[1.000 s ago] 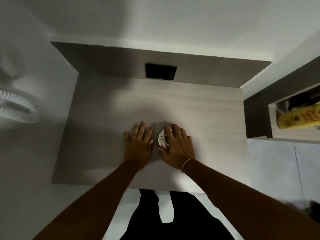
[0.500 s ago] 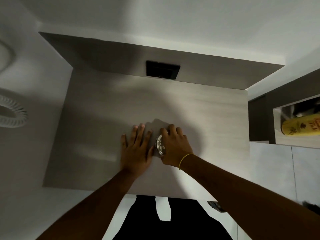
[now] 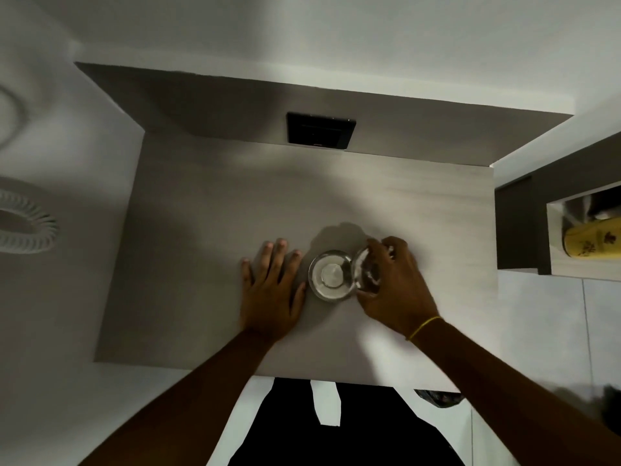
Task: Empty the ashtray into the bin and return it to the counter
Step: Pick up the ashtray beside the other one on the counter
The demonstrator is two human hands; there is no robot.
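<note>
A round clear glass dish (image 3: 330, 276) lies flat on the pale wood-grain counter (image 3: 208, 230), near its front middle. My right hand (image 3: 395, 284) grips a second clear glass piece, the ashtray (image 3: 367, 273), tilted up on its edge against the dish's right rim. I cannot tell what the ashtray contains. My left hand (image 3: 272, 290) rests flat on the counter just left of the dish, fingers apart and holding nothing. No bin is in view.
A black socket plate (image 3: 321, 131) sits on the dark back panel. A white ribbed hose (image 3: 28, 225) hangs at the left. A yellow bottle (image 3: 591, 238) lies in a niche at the right. Grey floor tiles lie beyond the counter's front edge.
My right hand has shifted right and tipped the glass ashtray up, uncovering the round dish beneath. My left hand has stayed flat beside it.
</note>
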